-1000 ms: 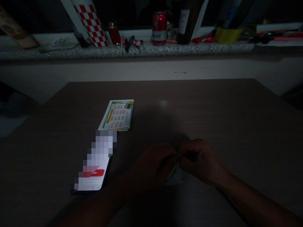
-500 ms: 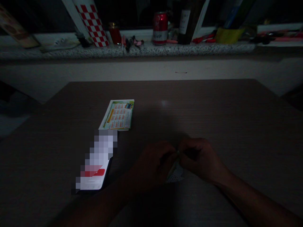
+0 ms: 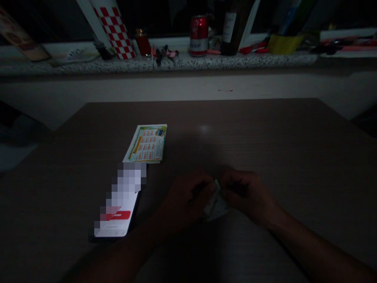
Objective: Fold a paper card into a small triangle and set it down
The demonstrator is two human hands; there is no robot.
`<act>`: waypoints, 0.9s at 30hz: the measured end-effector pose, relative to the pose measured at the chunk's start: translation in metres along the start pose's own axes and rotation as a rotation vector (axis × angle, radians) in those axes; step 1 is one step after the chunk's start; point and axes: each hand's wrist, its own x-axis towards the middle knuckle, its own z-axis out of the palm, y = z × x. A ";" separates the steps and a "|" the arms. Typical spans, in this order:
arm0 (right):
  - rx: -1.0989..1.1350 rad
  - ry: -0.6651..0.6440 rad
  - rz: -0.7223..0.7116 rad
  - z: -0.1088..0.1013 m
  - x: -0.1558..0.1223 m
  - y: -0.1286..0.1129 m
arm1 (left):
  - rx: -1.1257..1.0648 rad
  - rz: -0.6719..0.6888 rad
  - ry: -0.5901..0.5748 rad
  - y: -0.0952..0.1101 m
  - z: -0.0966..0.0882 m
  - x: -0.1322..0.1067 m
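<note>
A small piece of folded printed paper [image 3: 218, 206], pale with a greenish tip, is pinched between my two hands above the table. My left hand [image 3: 188, 196] grips its left side with thumb and fingertips. On the opposite side, my right hand [image 3: 249, 190] pinches the paper near its upper edge, thumb and forefinger together. The dim light and my fingers hide part of the paper. To the left of my left hand lies a phone [image 3: 118, 226] with its screen lit. Beyond the phone is a small stack of printed cards [image 3: 149, 144], the top one covered with orange number blocks.
The wooden table [image 3: 265, 129] reaches to a wall. Above it, a granite sill [image 3: 176, 63] carries a red can [image 3: 199, 35], a dark bottle [image 3: 231, 31], a red-and-white checkered tube [image 3: 114, 31], a small red jar [image 3: 143, 41] and a yellow container [image 3: 284, 44].
My fingertips have moved slightly apart, and more of the paper shows between them. Its lower edge has risen a little. The phone and the card stack have stayed put.
</note>
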 end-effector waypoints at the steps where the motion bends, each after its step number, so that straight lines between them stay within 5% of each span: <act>1: 0.007 0.001 -0.007 0.000 0.000 0.000 | -0.026 -0.013 0.015 0.000 -0.001 0.000; 8: -0.033 0.050 -0.019 0.001 0.001 -0.002 | -0.205 -0.136 0.141 -0.003 -0.003 0.001; 27: -0.154 0.065 -0.087 0.002 0.002 -0.006 | -0.358 -0.032 0.261 -0.001 -0.004 0.001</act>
